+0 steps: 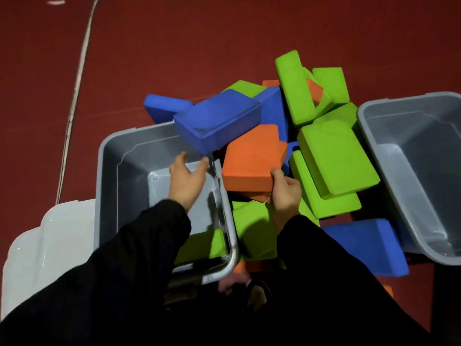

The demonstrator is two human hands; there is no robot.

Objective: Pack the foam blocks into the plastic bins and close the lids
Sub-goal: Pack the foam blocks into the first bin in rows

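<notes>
1. We logged the left hand [187, 179], fingers spread, touching a blue block [217, 121] over the left bin [109, 171].
2. Right hand [285, 193] gripped an orange block [252, 158] on the pile between the bins.

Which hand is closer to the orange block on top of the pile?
Right. The right hand grips the near corner of the orange block; the left hand hovers over the left bin, reaching toward a blue block.
</notes>
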